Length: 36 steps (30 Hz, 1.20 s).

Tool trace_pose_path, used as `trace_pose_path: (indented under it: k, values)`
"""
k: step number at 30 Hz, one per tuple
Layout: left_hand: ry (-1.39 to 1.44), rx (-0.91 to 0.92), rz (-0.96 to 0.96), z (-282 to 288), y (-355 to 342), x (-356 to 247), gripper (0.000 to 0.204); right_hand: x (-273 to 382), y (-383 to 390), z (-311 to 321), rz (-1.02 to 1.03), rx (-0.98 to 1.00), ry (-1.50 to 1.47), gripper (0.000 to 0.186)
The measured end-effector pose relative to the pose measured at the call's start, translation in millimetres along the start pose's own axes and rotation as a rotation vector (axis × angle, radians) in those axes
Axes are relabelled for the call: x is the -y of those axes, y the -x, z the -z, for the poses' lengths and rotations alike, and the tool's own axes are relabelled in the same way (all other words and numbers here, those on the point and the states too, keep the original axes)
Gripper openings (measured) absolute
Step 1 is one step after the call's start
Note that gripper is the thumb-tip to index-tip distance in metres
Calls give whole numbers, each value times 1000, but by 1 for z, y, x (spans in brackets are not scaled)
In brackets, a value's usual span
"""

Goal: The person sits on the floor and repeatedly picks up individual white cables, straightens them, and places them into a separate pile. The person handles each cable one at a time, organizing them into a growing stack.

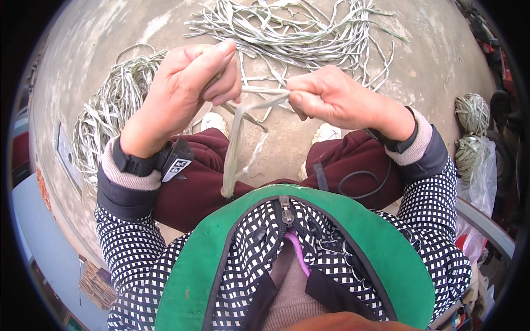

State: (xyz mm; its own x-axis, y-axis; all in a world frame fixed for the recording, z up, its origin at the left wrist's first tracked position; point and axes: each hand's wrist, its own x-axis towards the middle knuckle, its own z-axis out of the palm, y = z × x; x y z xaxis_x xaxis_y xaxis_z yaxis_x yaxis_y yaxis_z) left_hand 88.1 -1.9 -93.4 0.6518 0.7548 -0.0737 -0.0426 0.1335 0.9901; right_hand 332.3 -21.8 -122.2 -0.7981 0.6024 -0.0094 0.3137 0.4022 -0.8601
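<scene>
Between my two raised hands a pale greenish-white flat strip (pixel 264 90) is stretched. My left hand (pixel 201 77) is closed on it, the thumb pressed over curled fingers. Thumb and fingers of my right hand (pixel 326 96) pinch the strip's other side. A loose length (pixel 234 149) of the same strip material hangs down from between the hands toward my lap. What exactly lies inside each fist is hidden by the fingers.
A big heap of similar strips (pixel 287 33) lies on the concrete floor ahead. Another heap (pixel 110 110) is at the left. Rolled bundles (pixel 472 113) and a clear plastic bag (pixel 483 176) stand at the right. A blue-grey surface (pixel 44 231) is at the far left.
</scene>
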Motion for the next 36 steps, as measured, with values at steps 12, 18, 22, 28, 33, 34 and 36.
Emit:
trace_pose_path:
  k: [12, 18, 22, 28, 33, 34, 36]
  values:
    - [44, -85, -17, 6, -10, 16, 48, -13, -7, -8, 179, -450, 270, 38]
    - [37, -122, -12, 12, -13, 28, 42, -23, -14, -9, 313, -539, 609, 29]
    - [-281, -402, -145, 19, -19, 32, 22, -28, -14, -11, 143, -612, 586, 25]
    - [-1043, -260, -551, 10, -15, 34, 37, -30, -17, -12, 131, -601, 596, 19]
    - [-1120, -13, -314, 2, -17, 50, 42, -26, -18, -17, 126, -590, 481, 19]
    - [-1097, -1, -249, 4, -18, 53, 40, -25, -18, -17, 132, -574, 451, 20]
    - [-1091, -21, -291, 5, -20, 57, 37, -22, -18, -17, 105, -573, 406, 21]
